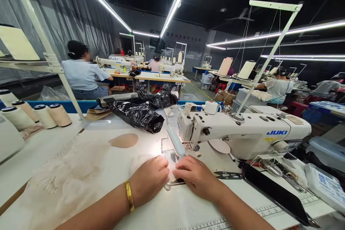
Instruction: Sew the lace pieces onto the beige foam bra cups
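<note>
A sheer pale fabric [136, 161] lies under the needle area of a white JUKI sewing machine [250, 131]. My left hand [149, 178], with a gold bracelet [129, 196] at the wrist, is closed on this fabric left of the needle. On the other side, my right hand [198, 176] has its fingers bent and pinched at the fabric, close to the presser foot, which is mostly hidden. A slim white lamp [175, 140] lights the spot between my hands. Left of them spreads a heap of cream ruffled fabric [67, 176].
A beige oval piece [124, 140] and black plastic bags [137, 115] lie behind my hands. At right are thread snips [228, 175], a black tray [275, 190] and a clear box [326, 187]. Thread cones [44, 116] stand left. A seated co-worker [83, 73] is ahead.
</note>
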